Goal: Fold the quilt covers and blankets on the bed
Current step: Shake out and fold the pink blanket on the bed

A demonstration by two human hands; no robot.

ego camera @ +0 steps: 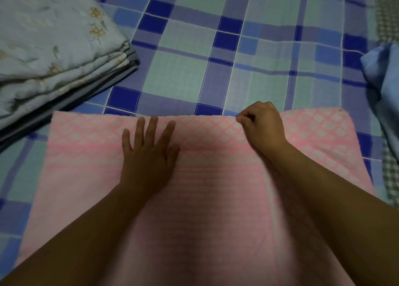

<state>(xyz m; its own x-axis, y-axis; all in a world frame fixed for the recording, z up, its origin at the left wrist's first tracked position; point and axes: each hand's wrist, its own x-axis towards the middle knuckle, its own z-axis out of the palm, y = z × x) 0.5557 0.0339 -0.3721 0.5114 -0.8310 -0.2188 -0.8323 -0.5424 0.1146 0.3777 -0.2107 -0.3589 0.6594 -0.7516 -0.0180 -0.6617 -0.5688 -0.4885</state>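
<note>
Two hands on pink blanket [216, 199]: left hand [149, 154] flat, fingers spread; right hand [262, 124] pinching far edge; soft, light, limp; best gripped at corners.

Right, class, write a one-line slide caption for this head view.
Left hand presses flat on the pink diamond-patterned blanket while the right hand pinches its far edge.

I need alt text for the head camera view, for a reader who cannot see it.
A person's left hand presses flat on a pink blanket while the right hand pinches its far edge. The blanket lies on a blue checked sheet, with a folded floral quilt at far left.
</note>
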